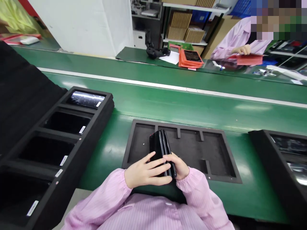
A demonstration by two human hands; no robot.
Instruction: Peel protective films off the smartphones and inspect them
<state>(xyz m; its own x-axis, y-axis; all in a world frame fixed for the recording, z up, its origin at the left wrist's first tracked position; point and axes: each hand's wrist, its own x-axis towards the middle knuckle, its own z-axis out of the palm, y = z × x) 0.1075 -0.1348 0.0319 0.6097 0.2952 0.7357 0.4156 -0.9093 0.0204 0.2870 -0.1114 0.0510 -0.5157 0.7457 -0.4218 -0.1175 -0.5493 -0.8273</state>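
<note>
In front of my body, both hands hold a small stack of glossy black phone-like slabs (156, 143), standing on edge and tilted. My left hand (144, 171) lies across the stack's near left side, its fingers reaching over the edges. Around the right side wraps my right hand (181, 166), partly hidden behind the slabs and the left fingers. Directly beneath and behind is a black foam tray (225, 179) with short dividers. Whether the stack touches the tray, I cannot tell.
A black foam tray stack (96, 135) on the left holds several dark-screened devices with white labels. Another tray stack (266, 159) stands at right. Across the green table (192, 107), a person in a pink sleeve (232, 38) handles a red item near stacked orange trays (190, 64).
</note>
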